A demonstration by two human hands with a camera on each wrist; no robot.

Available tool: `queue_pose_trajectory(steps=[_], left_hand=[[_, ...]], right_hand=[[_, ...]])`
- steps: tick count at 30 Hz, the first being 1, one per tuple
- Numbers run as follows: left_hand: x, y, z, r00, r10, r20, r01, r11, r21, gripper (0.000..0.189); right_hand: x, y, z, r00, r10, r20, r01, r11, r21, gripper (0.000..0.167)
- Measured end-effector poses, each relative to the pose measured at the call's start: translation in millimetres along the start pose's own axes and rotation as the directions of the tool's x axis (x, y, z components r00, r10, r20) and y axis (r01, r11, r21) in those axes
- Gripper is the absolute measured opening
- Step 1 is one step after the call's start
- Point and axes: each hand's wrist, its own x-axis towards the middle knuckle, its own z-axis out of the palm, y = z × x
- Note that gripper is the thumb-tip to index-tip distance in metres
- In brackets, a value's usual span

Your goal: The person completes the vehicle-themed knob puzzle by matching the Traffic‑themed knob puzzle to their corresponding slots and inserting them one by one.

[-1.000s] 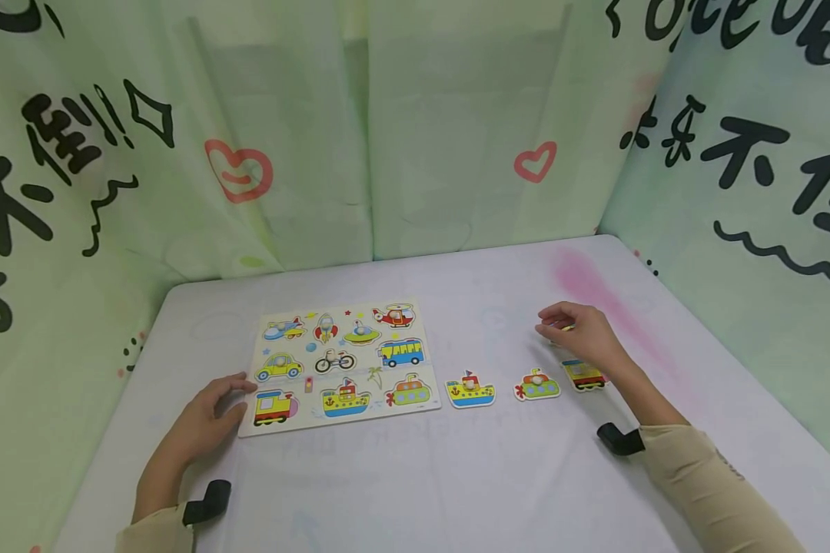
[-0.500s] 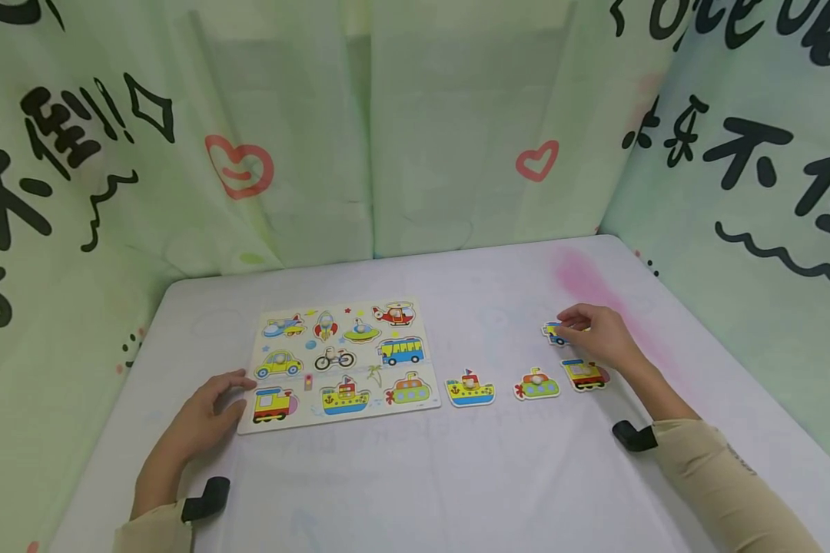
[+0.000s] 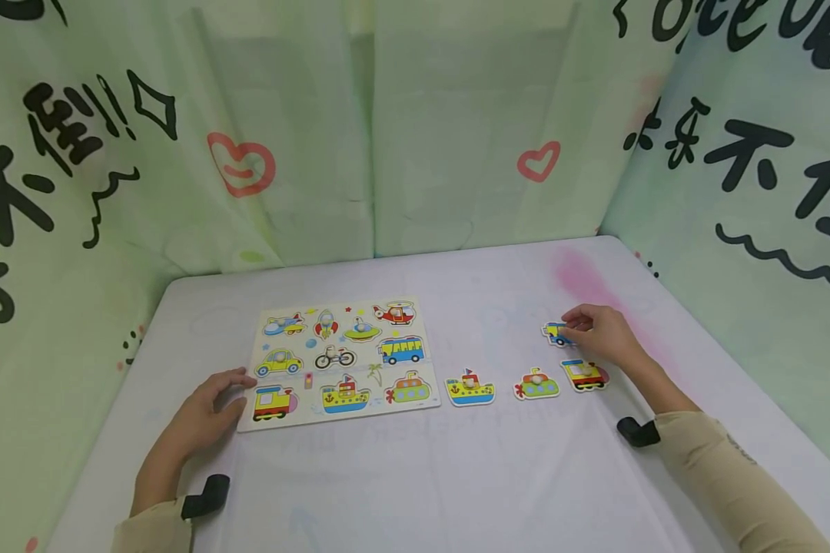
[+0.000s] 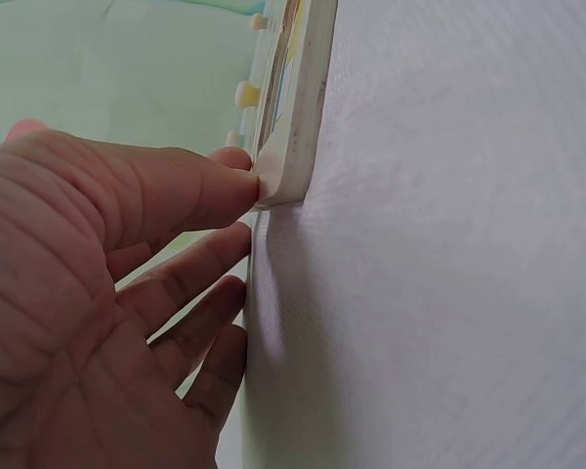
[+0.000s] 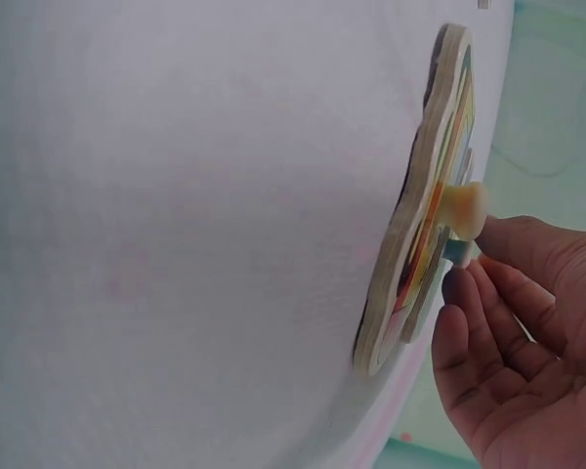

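Observation:
A white puzzle board (image 3: pixel 297 421) with pictures of vehicles lies on the table. My left hand (image 3: pixel 207 403) rests beside its left edge, thumb and fingertips touching the edge near the corner (image 4: pixel 288 176). My right hand (image 3: pixel 605 336) is over the blue bus puzzle piece (image 3: pixel 554 333), thumb and fingertips together around its small knob; the hand covers the piece's right part. The bus piece lies flat. Just in front of it lies the train piece (image 3: pixel 584 375), whose pale knob (image 5: pixel 464 208) stands near my thumb in the right wrist view.
A ship piece (image 3: pixel 470 389) and a submarine piece (image 3: pixel 536 385) lie in a row between the board and the train piece. White cloth covers the table (image 3: pixel 401 476). Green printed curtains (image 3: pixel 443 153) stand behind and at both sides.
My right hand has shifted a little to the right, and the bus piece's left part has come into sight beneath it. The left hand stays at the board's edge.

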Motion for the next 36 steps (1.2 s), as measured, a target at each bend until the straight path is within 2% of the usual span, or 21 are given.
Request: queue_pose_trajectory(steps=[6,12,18,23,31,36], left_hand=[[-0.4,2.2,-0.9,1.0,-0.012,0.007,0.012,1.0,0.002,0.036],[9.1,5.6,-0.7,1.0,0.01,-0.001,-0.01,1.0,-0.001,0.035],[3.0,-2.5,-0.1,1.0,0.029,-0.008,-0.029,0.999,0.02,0.034],[-0.1,-3.9,1.3,0.999,0.042,-0.014,-0.042,0.999,0.018,0.034],[-1.5,-2.7,2.3,0.999,0.031,-0.015,-0.031,0.999,0.023,0.034],[-1.5,-2.3,1.6,0.999,0.04,-0.015,-0.039,0.999,0.017,0.034]], right_hand=[[1.9,-1.7,0.4,0.999,0.027,0.032,-0.027,1.0,-0.005,0.027],[4.1,-3.0,-8.5,1.0,0.021,-0.009,-0.021,1.0,-0.013,0.024],[-1.1,-2.4,1.3,1.0,0.017,-0.015,-0.017,1.0,0.008,0.023],[-3.7,-4.2,1.3,0.998,-0.02,-0.062,0.021,1.0,0.018,0.021],[-6.6,-26.4,-5.1,0.994,-0.05,-0.095,0.061,0.991,0.121,0.026],[-10.8,-43.7,-1.8,0.994,-0.064,-0.086,0.079,0.979,0.19,0.028]])
